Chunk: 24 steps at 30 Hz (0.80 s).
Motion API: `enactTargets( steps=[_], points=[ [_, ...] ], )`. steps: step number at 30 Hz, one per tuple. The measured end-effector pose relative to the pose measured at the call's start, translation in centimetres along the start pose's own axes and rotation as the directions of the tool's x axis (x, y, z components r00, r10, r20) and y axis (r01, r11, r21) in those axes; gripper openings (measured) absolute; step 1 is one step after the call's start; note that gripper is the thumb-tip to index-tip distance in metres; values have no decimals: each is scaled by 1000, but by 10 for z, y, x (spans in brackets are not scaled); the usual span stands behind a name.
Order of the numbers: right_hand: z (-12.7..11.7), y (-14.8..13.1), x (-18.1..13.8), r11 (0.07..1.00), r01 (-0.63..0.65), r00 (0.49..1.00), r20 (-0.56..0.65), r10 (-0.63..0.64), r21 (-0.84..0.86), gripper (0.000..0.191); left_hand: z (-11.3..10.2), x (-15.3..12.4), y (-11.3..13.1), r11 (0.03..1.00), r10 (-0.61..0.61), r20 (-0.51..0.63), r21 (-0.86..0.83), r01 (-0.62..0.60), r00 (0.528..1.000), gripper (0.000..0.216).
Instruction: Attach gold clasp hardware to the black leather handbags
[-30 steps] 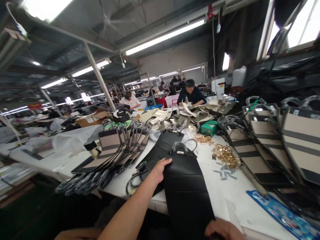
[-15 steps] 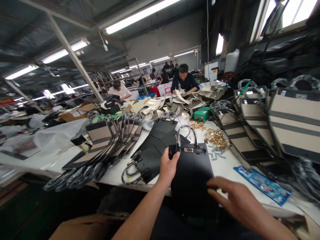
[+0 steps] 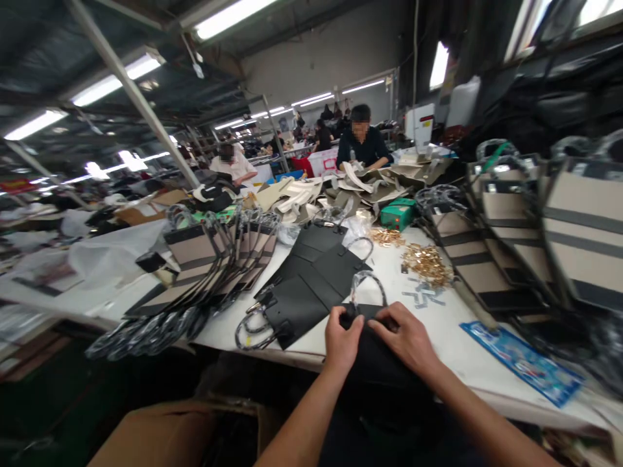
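A black handbag panel (image 3: 372, 363) with a plastic-wrapped handle (image 3: 368, 279) leans at the table's front edge, close to my body. My left hand (image 3: 342, 340) pinches its top left corner, thumb facing me, beside the handle's base. Closed at the top right of the same panel is my right hand (image 3: 405, 336), thumb and fingers gripping its upper edge. The clasp area between the hands is mostly hidden by my fingers. Just left of it, several black panels (image 3: 296, 305) with wrapped handles lie overlapping on the table.
Gold metal fittings (image 3: 428, 263) and grey metal strips (image 3: 422, 293) lie on the white table (image 3: 321, 337). A blue packet (image 3: 520, 360) rests at right. Beige-and-black panels stand in rows at left (image 3: 192, 256) and right (image 3: 511, 240). A green box (image 3: 396, 214) sits behind; a co-worker (image 3: 363, 139) sits across.
My right hand has moved up and left from the panel's side to its top edge. The panel has dropped lower and its front clasp is now covered. My left hand keeps its grip.
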State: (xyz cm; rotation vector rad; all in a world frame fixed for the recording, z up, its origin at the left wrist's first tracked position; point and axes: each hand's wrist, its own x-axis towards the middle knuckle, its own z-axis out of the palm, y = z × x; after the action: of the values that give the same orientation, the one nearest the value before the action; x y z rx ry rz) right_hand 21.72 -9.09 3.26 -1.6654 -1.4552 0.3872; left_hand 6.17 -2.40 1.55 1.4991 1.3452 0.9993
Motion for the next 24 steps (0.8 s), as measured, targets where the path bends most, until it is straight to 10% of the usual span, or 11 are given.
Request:
enactTargets(
  steps=[9,16,24],
  points=[
    [-6,46,-12,899,-413,907,-20,420,147,57,5,1,-17,894,-193,-103,-429,132,976,48],
    [-25,52,-34,981,-171,980,-84,179,93,43,-19,8,-2,492,-458,408,-623,608,789,41],
    [-42,17,26,1000,4,997,73,-4,-7,31,-4,33,-1,682,-419,334,-499,535,844,47]
  ],
)
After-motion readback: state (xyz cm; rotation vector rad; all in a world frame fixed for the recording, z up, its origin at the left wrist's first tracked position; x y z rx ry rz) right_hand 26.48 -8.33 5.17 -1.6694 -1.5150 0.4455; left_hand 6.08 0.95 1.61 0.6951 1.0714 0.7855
